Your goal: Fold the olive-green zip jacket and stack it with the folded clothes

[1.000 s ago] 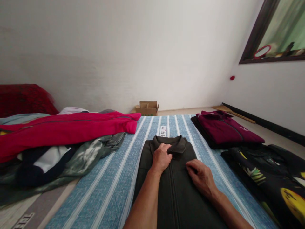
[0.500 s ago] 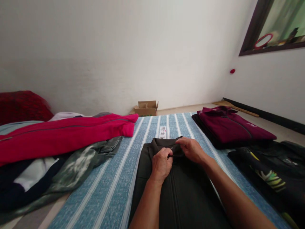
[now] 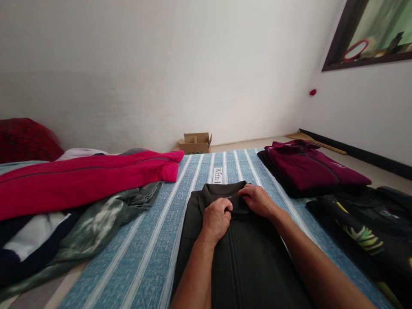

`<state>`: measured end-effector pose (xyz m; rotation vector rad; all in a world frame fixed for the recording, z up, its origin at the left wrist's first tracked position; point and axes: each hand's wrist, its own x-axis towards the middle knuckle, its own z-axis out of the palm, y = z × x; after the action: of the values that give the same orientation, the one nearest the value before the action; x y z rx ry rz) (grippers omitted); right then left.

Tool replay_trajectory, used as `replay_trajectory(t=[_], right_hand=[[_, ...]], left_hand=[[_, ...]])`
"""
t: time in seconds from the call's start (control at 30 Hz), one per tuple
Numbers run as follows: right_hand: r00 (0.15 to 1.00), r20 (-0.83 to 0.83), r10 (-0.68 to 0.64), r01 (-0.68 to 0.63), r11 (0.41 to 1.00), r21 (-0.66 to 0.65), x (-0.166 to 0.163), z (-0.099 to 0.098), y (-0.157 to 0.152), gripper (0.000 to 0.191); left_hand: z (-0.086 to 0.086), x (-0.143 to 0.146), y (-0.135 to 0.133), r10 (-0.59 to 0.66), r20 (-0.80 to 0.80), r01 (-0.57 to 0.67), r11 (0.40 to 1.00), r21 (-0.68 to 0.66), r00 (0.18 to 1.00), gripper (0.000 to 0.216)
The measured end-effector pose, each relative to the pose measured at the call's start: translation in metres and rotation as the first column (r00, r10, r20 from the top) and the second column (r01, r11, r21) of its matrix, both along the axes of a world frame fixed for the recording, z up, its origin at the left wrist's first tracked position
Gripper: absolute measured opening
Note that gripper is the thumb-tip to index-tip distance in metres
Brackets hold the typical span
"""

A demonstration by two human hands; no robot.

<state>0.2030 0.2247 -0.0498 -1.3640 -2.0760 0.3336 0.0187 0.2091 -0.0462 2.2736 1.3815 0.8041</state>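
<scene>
A dark grey-green zip jacket (image 3: 254,257) lies folded lengthwise in front of me, its collar away from me and its zip running down the middle. My left hand (image 3: 217,219) is closed on the left side of the collar, fingers curled under and partly hidden. On the collar's right side, my right hand (image 3: 259,199) pinches the edge between thumb and fingers. Between the two hands the inside of the collar shows, with small light lettering. The jacket rests on a blue-and-white striped bed cover (image 3: 157,240).
To the left lies a heap with a bright pink zip garment (image 3: 96,178) over camouflage trousers (image 3: 106,227). At right are a folded maroon jacket (image 3: 315,167) on dark clothes and black printed clothing (image 3: 363,236). A cardboard box (image 3: 196,143) stands beyond the bed.
My right hand has shifted slightly down along the collar edge, and the collar's back now stands more open, showing the lettering inside. My left hand keeps its hold. The view has tilted slightly.
</scene>
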Motion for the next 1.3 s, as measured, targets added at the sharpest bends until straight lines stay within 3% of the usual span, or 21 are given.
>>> replay_trajectory(t=[0.2,0.3,0.6,0.8,1.1,1.3], right_hand=[[0.995,-0.093,-0.023,0.024,1.0,0.018,-0.002,-0.006,0.002,0.028],[0.992,-0.125,-0.017,0.02,1.0,0.023,-0.002,-0.007,0.002,0.029],[0.985,-0.174,-0.018,0.022,1.0,0.019,-0.002,-0.007,0.002,0.029],[0.98,-0.197,-0.011,0.015,1.0,0.019,-0.002,-0.007,0.002,0.028],[0.981,-0.193,-0.028,0.034,0.999,0.028,-0.003,-0.006,0.0,0.028],[0.994,-0.101,0.039,-0.031,0.997,0.072,-0.005,0.001,-0.003,0.035]], left_hand=[[0.005,0.0,-0.001,0.009,0.013,-0.008,0.999,-0.044,1.0,0.022],[0.007,0.002,-0.002,0.004,0.037,-0.002,0.999,-0.05,0.999,0.011],[0.003,0.006,-0.001,0.112,0.006,-0.111,0.991,-0.076,0.994,0.012],[-0.002,0.004,0.003,0.112,0.119,-0.094,0.985,-0.148,0.987,0.035],[-0.009,0.004,0.009,0.089,0.315,-0.022,0.977,-0.212,0.945,0.035],[-0.009,0.003,0.01,0.085,0.391,0.017,0.968,-0.251,0.917,0.035]])
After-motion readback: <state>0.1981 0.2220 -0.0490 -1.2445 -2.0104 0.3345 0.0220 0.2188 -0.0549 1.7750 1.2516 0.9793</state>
